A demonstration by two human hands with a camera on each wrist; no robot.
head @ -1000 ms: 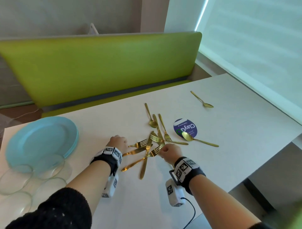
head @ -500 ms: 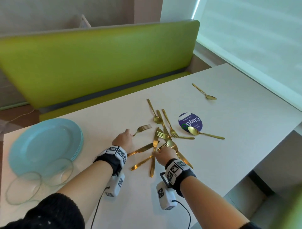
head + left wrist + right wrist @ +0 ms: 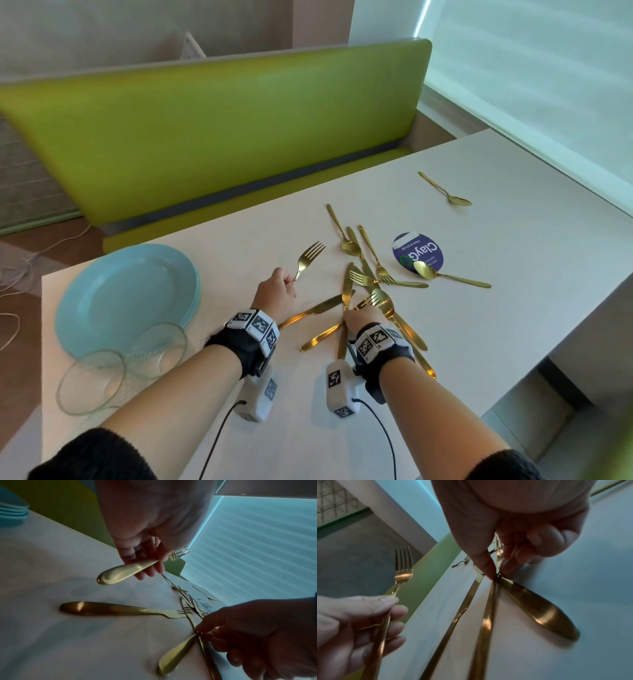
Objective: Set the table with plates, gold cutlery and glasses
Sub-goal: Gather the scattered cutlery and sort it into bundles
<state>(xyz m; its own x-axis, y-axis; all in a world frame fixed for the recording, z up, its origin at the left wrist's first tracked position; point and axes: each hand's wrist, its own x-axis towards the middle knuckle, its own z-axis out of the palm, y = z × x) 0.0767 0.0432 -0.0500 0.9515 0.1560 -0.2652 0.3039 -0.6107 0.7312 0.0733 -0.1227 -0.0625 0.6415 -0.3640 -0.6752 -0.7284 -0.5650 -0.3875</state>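
white table [image 3: 513,212]: left hand [image 3: 274,291] grips a fork [image 3: 308,256], right hand [image 3: 361,317] pinches piled gold cutlery [image 3: 346,294]

The left hand [image 3: 276,291] hides the handle of its fork [image 3: 307,257] in the head view. The right hand [image 3: 360,317] covers the crossing point of the cutlery pile [image 3: 363,294]. The glasses [image 3: 120,373] are transparent, so their count is unclear.

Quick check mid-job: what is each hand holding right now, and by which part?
The left hand holds a gold fork by its handle, tines raised off the table. The right hand pinches cutlery in the pile where handles cross; which piece cannot be told.
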